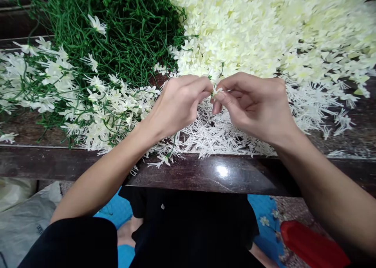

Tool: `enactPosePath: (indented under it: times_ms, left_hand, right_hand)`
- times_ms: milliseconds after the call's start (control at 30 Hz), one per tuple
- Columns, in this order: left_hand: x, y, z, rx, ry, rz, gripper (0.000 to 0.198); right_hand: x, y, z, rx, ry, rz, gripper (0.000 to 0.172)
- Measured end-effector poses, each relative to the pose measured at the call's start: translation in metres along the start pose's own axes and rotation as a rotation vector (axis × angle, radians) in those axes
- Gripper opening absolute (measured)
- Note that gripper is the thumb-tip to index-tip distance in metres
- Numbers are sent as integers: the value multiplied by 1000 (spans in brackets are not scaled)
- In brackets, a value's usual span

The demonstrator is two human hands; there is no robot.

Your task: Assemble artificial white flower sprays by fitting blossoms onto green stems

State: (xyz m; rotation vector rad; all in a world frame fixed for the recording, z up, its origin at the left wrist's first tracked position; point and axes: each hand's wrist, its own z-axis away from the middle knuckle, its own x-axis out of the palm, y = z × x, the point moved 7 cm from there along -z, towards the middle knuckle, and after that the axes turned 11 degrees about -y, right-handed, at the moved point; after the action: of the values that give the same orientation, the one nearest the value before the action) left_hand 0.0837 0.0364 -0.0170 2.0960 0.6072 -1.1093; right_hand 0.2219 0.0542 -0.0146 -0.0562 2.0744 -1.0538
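My left hand (182, 103) and my right hand (255, 101) meet above the table, fingertips almost touching. Between them is a small white artificial flower (216, 92) with a bit of green stem. The left fingers are pinched around the green stem part, mostly hidden behind them. My right thumb and forefinger grip the flower's white part. Under the hands lies a heap of thin white stamen pieces (217, 139). Just beyond spreads a large pile of pale yellow-white petal pieces (249, 33).
Green plastic stems (117, 29) are heaped at the back left. Stemmed white flowers (94, 119) lie at the left, some near the dark wooden table's front edge (199, 172). Below are a blue mat (117, 209), a red object (311, 240) and pale bags (26, 217).
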Motion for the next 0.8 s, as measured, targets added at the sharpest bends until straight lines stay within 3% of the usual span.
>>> enactPosePath:
  times_ms: [267,433,600,733,800]
  left_hand:
    - [6,-1,-1,-87,-76,30,27]
    - [4,-4,-2,-97,-87,66,26]
    - [-3,-4,-5,-93,-68,39,23]
    - [-4,-3,-5,-75,-57,15,22]
    - [-2,-3,-4,-76,-75,8,21]
  right_hand:
    - [2,0,3,73,6,24,13]
    - [0,-4,2,16,24,101,12]
    - [-9,15,-3,77,-44,21,5]
    - [-9,19,-4,-2,-69,31,40]
    - [-5,16,-3,-24,-64,60,47]
